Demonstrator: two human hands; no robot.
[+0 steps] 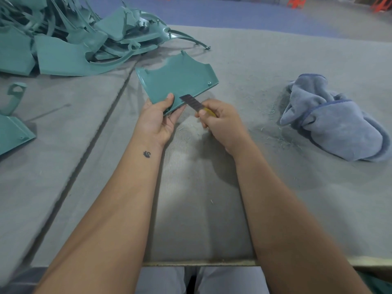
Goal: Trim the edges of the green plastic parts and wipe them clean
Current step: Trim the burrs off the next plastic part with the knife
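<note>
Your left hand (158,117) grips the green plastic part (177,81) by its near corner. Your right hand (220,122) holds the yellow utility knife (196,103), blade against the part's edge.

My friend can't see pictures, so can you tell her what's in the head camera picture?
A person's left hand holds a flat green plastic part while the right hand runs a yellow-handled utility knife along its near edge. A crumpled blue cloth lies to the right on the grey table, and a pile of green parts sits far left.
</note>
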